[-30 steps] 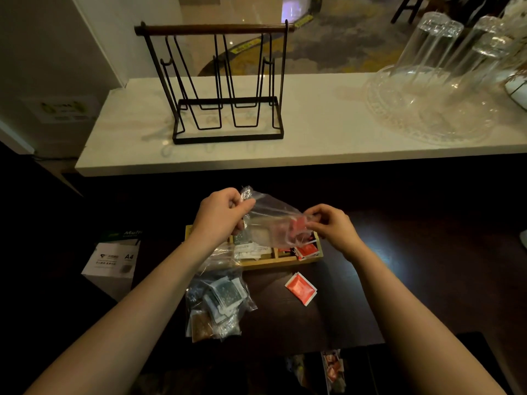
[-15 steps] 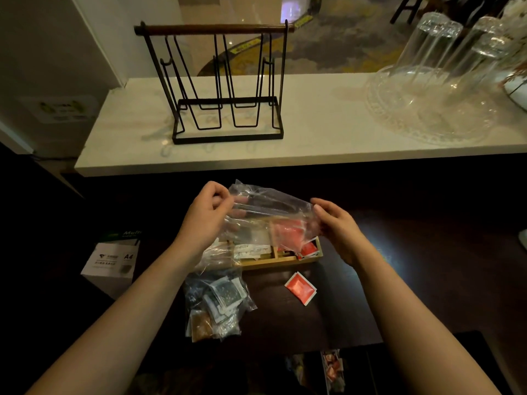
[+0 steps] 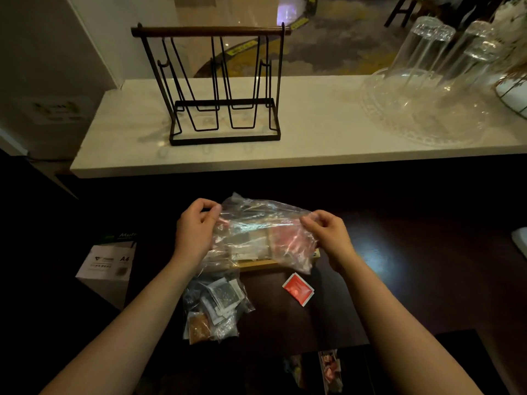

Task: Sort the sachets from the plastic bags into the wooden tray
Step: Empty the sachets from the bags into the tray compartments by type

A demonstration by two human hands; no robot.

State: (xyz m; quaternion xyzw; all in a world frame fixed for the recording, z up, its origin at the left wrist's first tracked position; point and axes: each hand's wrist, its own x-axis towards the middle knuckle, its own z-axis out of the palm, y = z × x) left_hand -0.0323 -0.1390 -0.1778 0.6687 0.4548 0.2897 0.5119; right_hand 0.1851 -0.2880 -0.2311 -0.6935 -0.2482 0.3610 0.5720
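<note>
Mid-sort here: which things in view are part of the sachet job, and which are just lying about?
Part of the job:
held plastic bag, left hand, right hand
wooden tray
red sachet on the table
second bag of sachets

Lying about:
wire rack
upturned glasses
A4 paper box

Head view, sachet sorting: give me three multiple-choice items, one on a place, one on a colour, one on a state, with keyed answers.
1. Where does the loose sachet lie?
A. on the dark table
B. on the white counter
C. in the wire rack

2. What colour is that sachet?
A. blue
B. red
C. green

3. How is the clear plastic bag held?
A. lying flat, untouched
B. by one of the hands
C. by both hands

Answers:
1 A, it rests on the dark table near the wooden tray.
2 B, its face is red.
3 C, left hand and right hand pinch its ends.
</note>
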